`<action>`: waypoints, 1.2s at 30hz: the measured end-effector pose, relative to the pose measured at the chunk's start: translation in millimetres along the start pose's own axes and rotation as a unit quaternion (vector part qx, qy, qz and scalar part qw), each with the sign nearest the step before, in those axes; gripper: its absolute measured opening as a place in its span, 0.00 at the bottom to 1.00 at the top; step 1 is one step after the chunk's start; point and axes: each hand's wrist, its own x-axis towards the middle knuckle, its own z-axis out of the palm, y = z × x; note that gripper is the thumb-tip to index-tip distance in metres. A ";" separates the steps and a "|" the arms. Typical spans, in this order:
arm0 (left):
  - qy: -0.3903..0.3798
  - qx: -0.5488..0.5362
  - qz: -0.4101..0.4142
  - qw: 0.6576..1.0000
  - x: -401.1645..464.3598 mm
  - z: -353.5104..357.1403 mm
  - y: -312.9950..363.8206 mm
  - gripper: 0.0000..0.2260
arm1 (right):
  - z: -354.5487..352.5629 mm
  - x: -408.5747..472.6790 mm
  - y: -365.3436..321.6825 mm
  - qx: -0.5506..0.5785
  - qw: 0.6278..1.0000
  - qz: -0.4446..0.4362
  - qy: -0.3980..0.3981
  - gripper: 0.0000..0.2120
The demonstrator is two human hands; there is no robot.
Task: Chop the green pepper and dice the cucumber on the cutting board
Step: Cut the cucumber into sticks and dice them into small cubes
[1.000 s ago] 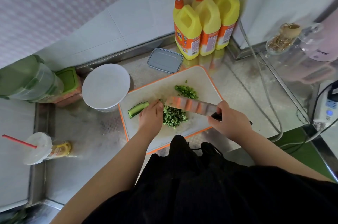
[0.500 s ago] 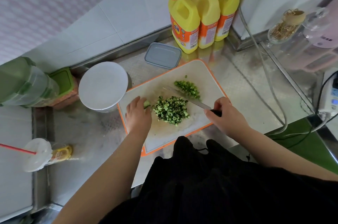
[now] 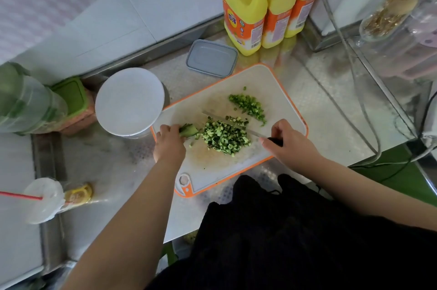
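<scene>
A white cutting board (image 3: 281,91) with an orange rim lies on the steel counter. A heap of diced cucumber (image 3: 223,138) sits at its middle. A smaller row of chopped green pepper (image 3: 248,106) lies behind it. My left hand (image 3: 169,141) grips a short cucumber stub (image 3: 189,130) at the board's left edge. My right hand (image 3: 288,141) holds a knife (image 3: 227,120) by its dark handle. The blade lies edge-on across the far side of the diced heap, with a few bits on it.
A round white lidded container (image 3: 128,100) stands left of the board, a grey lid (image 3: 211,57) behind it. Three yellow detergent bottles (image 3: 246,10) stand at the back. A plastic cup with a red straw (image 3: 42,199) lies at left. Cables (image 3: 354,91) run at right.
The knife's flat side faced me a second ago; it now lies edge-on behind the heap. The long cucumber piece is down to a stub, and my left hand has shifted to the board's left edge.
</scene>
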 end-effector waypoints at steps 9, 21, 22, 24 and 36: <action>0.059 -0.210 -0.076 0.973 -2.5 -0.4 -10.1 0.12 | 19.1 10.7 -19.2 0.070 0.995 -0.034 -0.064 0.12; 0.165 -0.390 -0.161 0.891 -51.1 8.4 -26.3 0.09 | 84.5 27.6 -37.0 -0.174 0.958 -0.094 -0.205 0.12; 0.163 -0.381 -0.145 0.898 -56.9 10.6 -24.0 0.08 | 86.6 28.8 -37.0 -0.164 0.962 -0.088 -0.198 0.12; 0.152 -0.336 -0.112 0.923 -65.4 17.3 -20.3 0.09 | 86.9 33.3 -36.0 -0.127 0.975 -0.058 -0.173 0.11; 0.057 0.049 0.162 0.984 -65.4 45.6 -8.7 0.21 | 81.4 34.4 -31.0 -0.106 0.986 -0.055 -0.117 0.11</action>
